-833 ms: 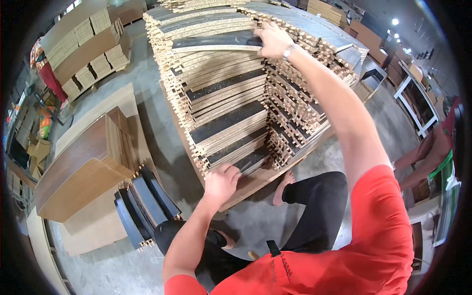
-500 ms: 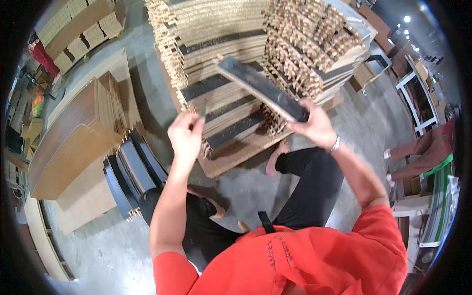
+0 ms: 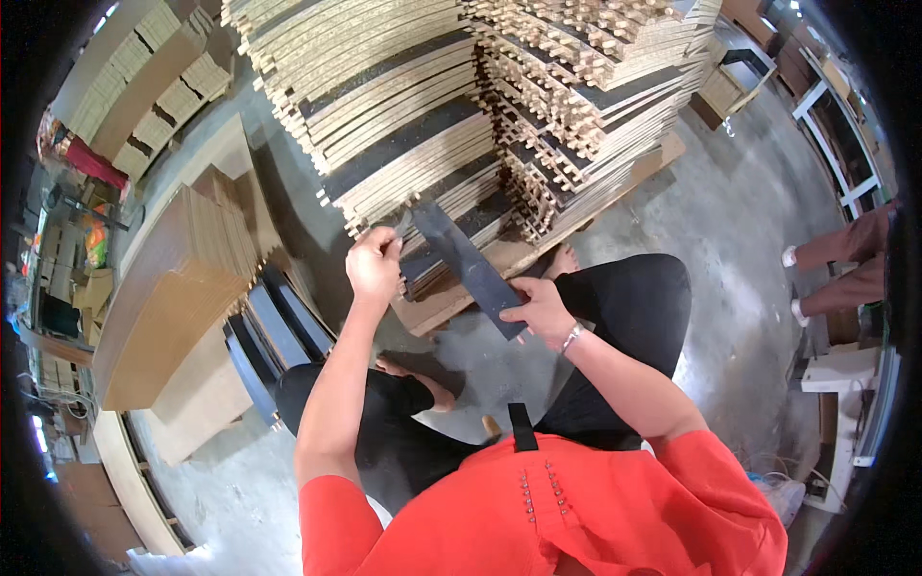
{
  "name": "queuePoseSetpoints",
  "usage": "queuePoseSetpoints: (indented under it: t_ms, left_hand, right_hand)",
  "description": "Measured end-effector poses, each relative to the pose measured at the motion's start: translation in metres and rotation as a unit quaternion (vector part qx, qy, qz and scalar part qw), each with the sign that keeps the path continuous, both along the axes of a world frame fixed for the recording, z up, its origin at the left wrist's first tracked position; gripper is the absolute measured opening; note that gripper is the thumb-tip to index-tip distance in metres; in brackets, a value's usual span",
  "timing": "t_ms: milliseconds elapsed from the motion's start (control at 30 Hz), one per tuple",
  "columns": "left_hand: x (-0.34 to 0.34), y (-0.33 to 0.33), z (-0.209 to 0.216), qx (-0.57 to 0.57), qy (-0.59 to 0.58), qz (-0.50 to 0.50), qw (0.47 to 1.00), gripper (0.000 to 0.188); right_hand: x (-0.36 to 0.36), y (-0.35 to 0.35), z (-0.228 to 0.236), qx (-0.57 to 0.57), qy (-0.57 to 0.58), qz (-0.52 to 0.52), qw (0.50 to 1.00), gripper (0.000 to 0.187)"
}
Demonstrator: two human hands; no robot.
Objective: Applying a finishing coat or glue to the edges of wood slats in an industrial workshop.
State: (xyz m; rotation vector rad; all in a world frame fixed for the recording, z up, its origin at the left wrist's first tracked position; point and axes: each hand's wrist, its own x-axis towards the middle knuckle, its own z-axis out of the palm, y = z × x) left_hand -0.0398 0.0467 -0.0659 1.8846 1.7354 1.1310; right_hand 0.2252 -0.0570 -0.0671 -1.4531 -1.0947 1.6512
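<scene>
The person's right hand grasped the near end of a flat, dark grey, narrow rectangular board, thumb on top. The board slanted in front of the body above the floor, its far end close to the left hand. That hand was curled, its fingers pinched on a small, thin, greyish object too blurred to identify; whether it touched the board could not be told.

Light tan wooden pegs stuck out of the board's ends, so the pegs, at least, appeared to be in place. Work on this 1 board looked under way, with the board not yet set down.

Much seemed left: a tall stack of pale-edged, dark-faced curved boards stood ahead, holding far more than could be counted. Beside the left knee stood a small group of blue-grey and black curved strips, perhaps 4 or more; whether those counted as finished, the view did not show.
</scene>
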Motion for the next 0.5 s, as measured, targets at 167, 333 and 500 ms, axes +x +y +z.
queuePoseSetpoints:
  t_ms: [167, 333, 500]
  left_hand:
    - [0.020, 0.048, 0.011, -0.032, 0.123, -0.015, 0.992, 0.013]
    - [0.026, 0.071, -0.013, 0.024, 0.254, -0.011, 0.967, 0.008]
    - [0.086, -0.014, -0.007, 0.142, 0.228, -0.217, 0.939, 0.005]
  right_hand:
    - [0.004, 0.006, -0.012, -0.116, 0.185, -0.126, 0.968, 0.031]
    - [-0.008, 0.005, 0.007, -0.140, 0.268, -0.131, 0.944, 0.019]
    - [-0.001, 0.011, -0.010, -0.195, 0.281, -0.197, 0.919, 0.048]
